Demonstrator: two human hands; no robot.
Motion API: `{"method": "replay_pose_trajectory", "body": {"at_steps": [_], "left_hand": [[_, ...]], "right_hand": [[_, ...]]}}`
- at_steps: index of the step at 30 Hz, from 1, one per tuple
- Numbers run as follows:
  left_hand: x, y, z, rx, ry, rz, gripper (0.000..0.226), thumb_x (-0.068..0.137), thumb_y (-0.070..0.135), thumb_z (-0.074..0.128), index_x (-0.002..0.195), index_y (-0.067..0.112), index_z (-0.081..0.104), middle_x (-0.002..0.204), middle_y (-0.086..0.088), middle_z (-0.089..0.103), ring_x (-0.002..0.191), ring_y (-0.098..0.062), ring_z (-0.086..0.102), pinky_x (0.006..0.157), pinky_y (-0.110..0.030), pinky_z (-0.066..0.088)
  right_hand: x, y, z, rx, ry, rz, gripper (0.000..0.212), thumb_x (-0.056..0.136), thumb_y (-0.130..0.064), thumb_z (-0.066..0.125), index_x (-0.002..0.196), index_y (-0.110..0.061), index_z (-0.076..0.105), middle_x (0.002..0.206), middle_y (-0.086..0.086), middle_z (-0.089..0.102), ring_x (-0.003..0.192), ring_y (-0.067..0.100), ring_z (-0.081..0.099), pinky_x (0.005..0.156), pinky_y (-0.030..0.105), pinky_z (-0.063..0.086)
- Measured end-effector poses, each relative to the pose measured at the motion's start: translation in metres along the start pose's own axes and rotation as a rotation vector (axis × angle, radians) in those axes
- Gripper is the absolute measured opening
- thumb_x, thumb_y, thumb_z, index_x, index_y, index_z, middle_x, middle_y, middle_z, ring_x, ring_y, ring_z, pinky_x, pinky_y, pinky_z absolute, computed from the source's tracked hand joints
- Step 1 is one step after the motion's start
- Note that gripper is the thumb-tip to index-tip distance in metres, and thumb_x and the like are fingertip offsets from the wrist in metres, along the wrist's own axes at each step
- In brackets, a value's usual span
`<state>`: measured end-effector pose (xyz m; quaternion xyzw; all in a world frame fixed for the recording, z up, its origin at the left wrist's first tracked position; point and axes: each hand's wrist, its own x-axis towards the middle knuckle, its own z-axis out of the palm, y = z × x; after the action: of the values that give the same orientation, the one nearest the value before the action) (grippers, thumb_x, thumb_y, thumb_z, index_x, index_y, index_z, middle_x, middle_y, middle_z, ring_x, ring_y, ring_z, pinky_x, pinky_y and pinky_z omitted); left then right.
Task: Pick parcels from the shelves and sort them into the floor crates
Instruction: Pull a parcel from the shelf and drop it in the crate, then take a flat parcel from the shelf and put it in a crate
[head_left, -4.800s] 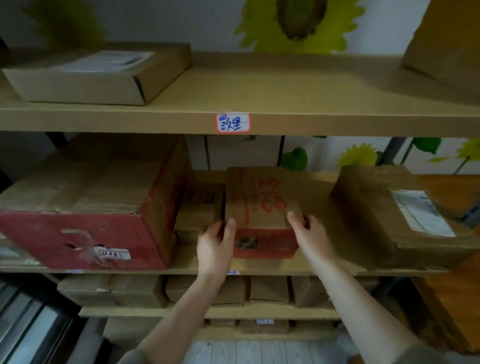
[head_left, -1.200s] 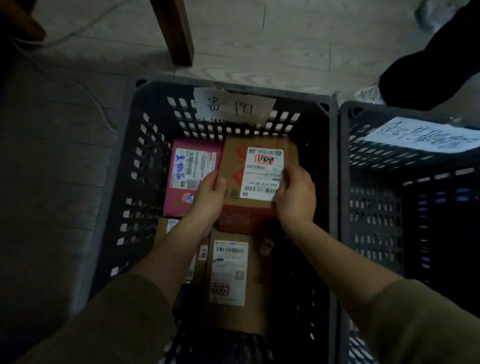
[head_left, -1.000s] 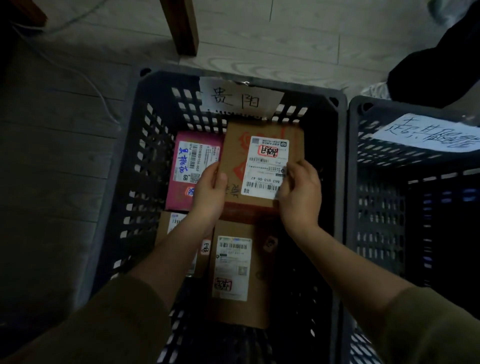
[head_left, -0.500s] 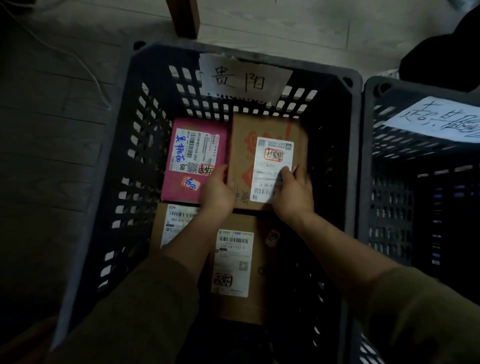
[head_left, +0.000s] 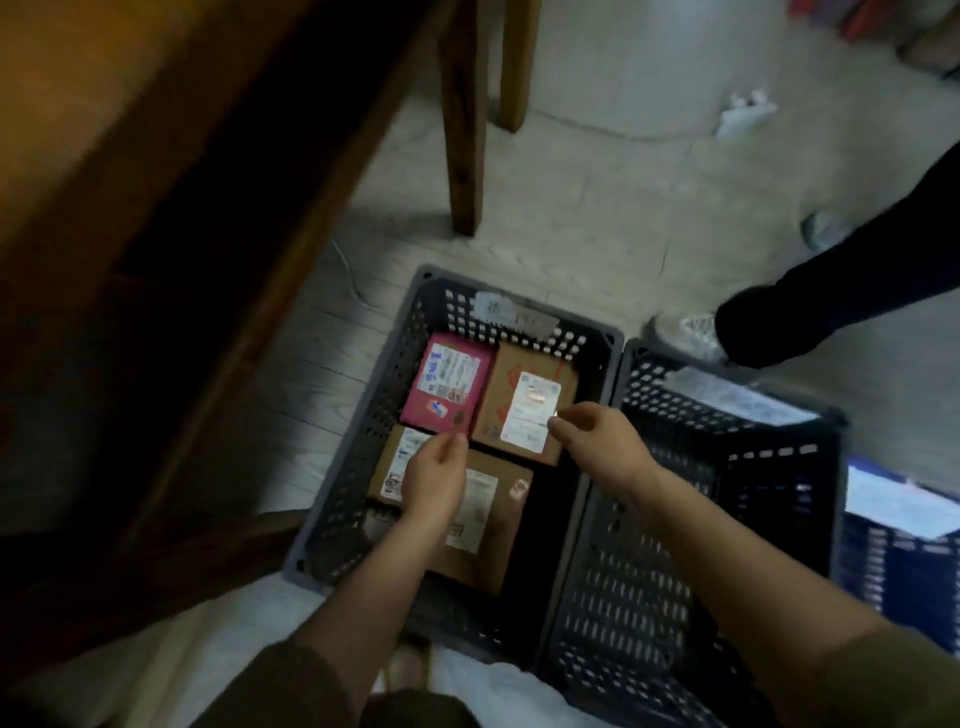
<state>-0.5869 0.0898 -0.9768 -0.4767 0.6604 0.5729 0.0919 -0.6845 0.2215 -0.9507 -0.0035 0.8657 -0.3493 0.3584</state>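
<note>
The dark slatted plastic crate (head_left: 358, 467) holds a pink parcel (head_left: 447, 387) and brown cardboard boxes (head_left: 524, 402); left hand (head_left: 434, 480) and right hand (head_left: 602, 441) hover empty, fingers loosely curled; labels blurred.

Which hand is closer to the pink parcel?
The left hand. Its fingertips reach the pink parcel at its near edge. The right hand hovers farther off to the right, by the brown parcel that lies beside the pink one.
</note>
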Motion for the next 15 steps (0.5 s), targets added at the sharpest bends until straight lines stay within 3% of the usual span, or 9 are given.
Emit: {"method": "replay_pose_trajectory", "body": {"at_steps": [3, 5, 8, 12, 15], "left_hand": [[-0.06, 0.022, -0.032, -0.107, 0.109, 0.048, 0.03, 0.095, 0.03, 0.045, 0.109, 0.012, 0.063, 0.11, -0.01, 0.066, 0.1, -0.024, 0.059, 0.094, -0.037, 0.046], [-0.108, 0.036, -0.051, -0.161, 0.235, 0.083, 0.031, 0.095, 0.033, 0.045, 0.11, 0.013, 0.063, 0.1, -0.004, 0.066, 0.092, -0.018, 0.06, 0.088, -0.03, 0.046], [-0.185, 0.054, -0.078, -0.244, 0.399, 0.139, 0.03, 0.095, 0.024, 0.045, 0.108, 0.005, 0.063, 0.107, -0.011, 0.065, 0.096, -0.02, 0.058, 0.076, -0.023, 0.038], [-0.315, 0.053, -0.129, -0.367, 0.462, 0.175, 0.031, 0.096, 0.024, 0.045, 0.112, 0.004, 0.061, 0.116, -0.014, 0.063, 0.11, -0.025, 0.056, 0.092, -0.028, 0.041], [-0.397, 0.029, -0.182, -0.455, 0.577, 0.181, 0.031, 0.096, 0.029, 0.046, 0.113, 0.009, 0.061, 0.105, -0.004, 0.063, 0.101, -0.016, 0.057, 0.084, -0.022, 0.04]], "right_hand": [[-0.055, -0.041, -0.019, 0.055, -0.041, -0.142, 0.029, 0.089, -0.029, 0.058, 0.104, -0.005, 0.063, 0.106, 0.007, 0.066, 0.102, 0.023, 0.061, 0.084, 0.03, 0.046], [-0.1, -0.066, -0.026, 0.057, -0.081, -0.223, 0.035, 0.088, -0.034, 0.059, 0.109, -0.007, 0.063, 0.106, 0.003, 0.065, 0.099, 0.018, 0.06, 0.086, 0.029, 0.045], [-0.163, -0.089, -0.034, 0.043, -0.161, -0.358, 0.021, 0.088, -0.036, 0.059, 0.095, -0.017, 0.064, 0.091, 0.0, 0.067, 0.078, 0.009, 0.061, 0.067, 0.021, 0.045], [-0.265, -0.113, -0.043, 0.002, -0.323, -0.506, 0.008, 0.088, -0.035, 0.059, 0.084, -0.029, 0.062, 0.081, -0.011, 0.066, 0.071, -0.005, 0.063, 0.056, 0.008, 0.044], [-0.342, -0.146, -0.029, -0.05, -0.425, -0.599, 0.01, 0.085, -0.039, 0.058, 0.079, -0.033, 0.061, 0.081, -0.012, 0.065, 0.077, 0.001, 0.06, 0.059, 0.015, 0.04]]}}
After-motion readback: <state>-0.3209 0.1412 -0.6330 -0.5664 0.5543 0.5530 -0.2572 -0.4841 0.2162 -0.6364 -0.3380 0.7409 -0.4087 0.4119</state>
